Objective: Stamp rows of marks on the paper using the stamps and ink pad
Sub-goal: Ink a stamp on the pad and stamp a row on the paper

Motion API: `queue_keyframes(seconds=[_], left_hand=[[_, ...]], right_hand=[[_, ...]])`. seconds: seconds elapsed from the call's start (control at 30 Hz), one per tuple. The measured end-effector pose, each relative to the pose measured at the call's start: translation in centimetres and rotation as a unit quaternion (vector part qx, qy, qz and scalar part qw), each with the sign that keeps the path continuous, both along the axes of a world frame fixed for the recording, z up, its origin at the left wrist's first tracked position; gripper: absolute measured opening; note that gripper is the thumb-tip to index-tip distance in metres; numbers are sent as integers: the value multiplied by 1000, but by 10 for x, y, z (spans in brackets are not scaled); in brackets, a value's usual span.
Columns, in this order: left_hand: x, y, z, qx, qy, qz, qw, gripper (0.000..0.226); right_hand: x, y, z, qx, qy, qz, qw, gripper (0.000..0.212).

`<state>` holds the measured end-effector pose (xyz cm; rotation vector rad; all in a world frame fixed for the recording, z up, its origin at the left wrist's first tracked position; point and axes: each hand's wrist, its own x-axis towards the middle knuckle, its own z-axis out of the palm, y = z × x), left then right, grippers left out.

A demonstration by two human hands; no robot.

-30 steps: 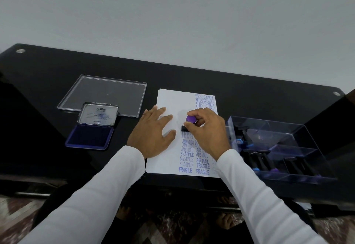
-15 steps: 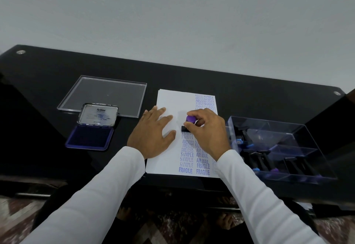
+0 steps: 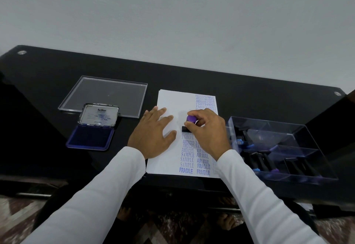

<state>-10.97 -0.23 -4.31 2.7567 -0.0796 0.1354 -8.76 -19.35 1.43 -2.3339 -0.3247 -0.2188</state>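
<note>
Right hand (image 3: 208, 130) pinched the purple knob of a rubber stamp (image 3: 189, 123), whose black base sat pressed on the paper (image 3: 169, 101) at mid-sheet, above the blue AMENDED, SAMPLE, AIR MAIL and FRAGILE marks. Left hand (image 3: 151, 136) lay flat on the paper just beside the stamp, fingers spread, pinning the sheet to the black table (image 3: 48, 74).

Handling, judged: stamp looked light and rigid; best taken by the knob, with the base kept level for an even print. Paper was thin and likely to slide on the glossy top, so it needs holding down.

Containers: ink pad (image 3: 90, 139) lay open at left, its lid upright, on the near edge of a clear flat lid (image 3: 103, 95). Clear compartmented box (image 3: 288, 134) at right held several more dark-handled stamps; count unclear.
</note>
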Motion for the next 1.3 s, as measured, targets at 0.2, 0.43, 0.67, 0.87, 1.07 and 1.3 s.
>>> queue_keyframes(seconds=[0.2, 0.43, 0.67, 0.87, 1.07, 1.3], left_hand=[[0, 0, 0, 2, 3, 0, 1000, 72], [0, 0, 0, 4, 1, 0, 1000, 70], [-1, 0, 2, 3, 1, 1, 1000, 68], [-1, 0, 2, -3, 2, -1, 1000, 71], [-1, 0, 3, -1, 4, -1, 1000, 70], [-1, 0, 2, 0, -3, 1, 1000, 64]], right_hand=[[1, 1, 0, 7, 7, -7, 1000, 29], [0, 1, 1, -1, -1, -5, 1000, 28], [-1, 0, 2, 1, -5, 3, 1000, 24], [-1, 0, 3, 7, -6, 4, 1000, 24], [-1, 1, 5, 5, -9, 2, 1000, 24], [0, 3, 8, 1, -6, -3, 1000, 22]])
